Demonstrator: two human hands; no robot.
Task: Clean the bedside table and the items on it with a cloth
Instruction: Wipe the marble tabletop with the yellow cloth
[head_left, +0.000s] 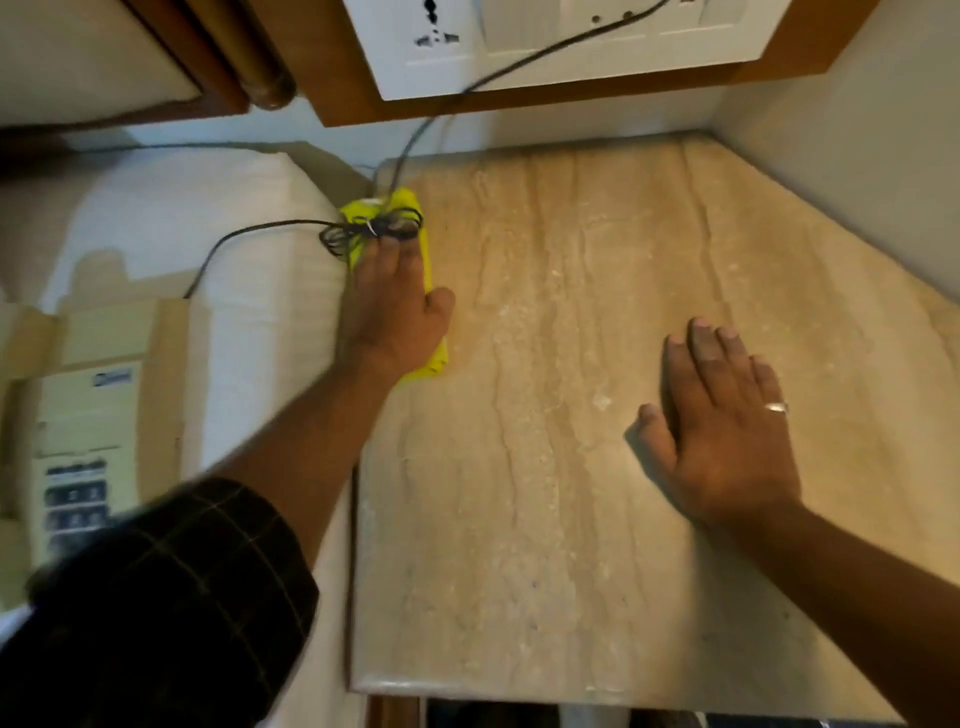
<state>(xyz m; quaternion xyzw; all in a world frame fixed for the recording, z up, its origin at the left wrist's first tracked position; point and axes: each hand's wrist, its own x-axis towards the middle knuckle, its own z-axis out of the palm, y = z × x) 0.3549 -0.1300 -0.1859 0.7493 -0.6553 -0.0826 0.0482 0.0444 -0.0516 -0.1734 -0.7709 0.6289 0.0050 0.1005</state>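
The bedside table (545, 467) has a beige marble top that fills the middle and right of the view. A yellow cloth (415, 218) lies at its far left corner. My left hand (395, 306) presses flat on the cloth, fingers pointing toward the wall. A bundled black cable (374, 231) lies across the cloth just beyond my fingertips. My right hand (727, 421) rests palm down on the bare marble at the right, fingers spread, a ring on one finger, holding nothing.
A cream telephone (78, 441) sits on the white bed (249, 322) to the left of the table. The cable runs up to a white socket panel (519, 47) on a wooden board on the wall. A wall borders the table's right side.
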